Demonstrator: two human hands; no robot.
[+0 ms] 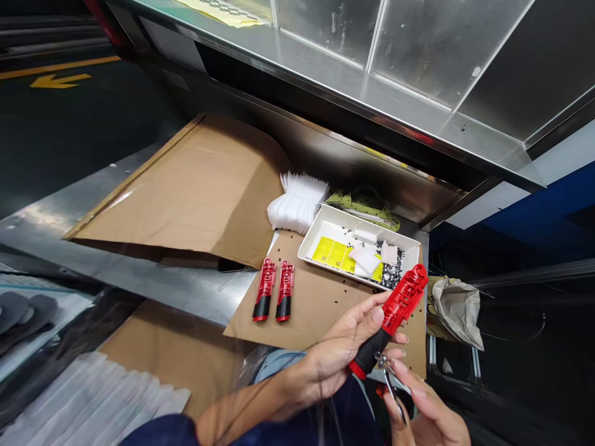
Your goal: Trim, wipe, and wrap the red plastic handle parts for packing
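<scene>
My left hand (341, 353) grips a red and black plastic handle part (393, 316) around its black end, holding it tilted over the cardboard sheet (316, 297). My right hand (430, 412) sits just below it at the bottom edge, fingers pinched on a small metal tool (389, 378) whose tip touches the part's black end. Two more red and black parts (274, 290) lie side by side on the cardboard to the left.
A white tray (325, 232) holding yellow labels, white pads and small black screws stands behind the hands. A stack of white pieces (297, 201) lies beside it. Brown cardboard (195, 186) covers the metal bench. Crumpled paper (458, 306) hangs at the right edge.
</scene>
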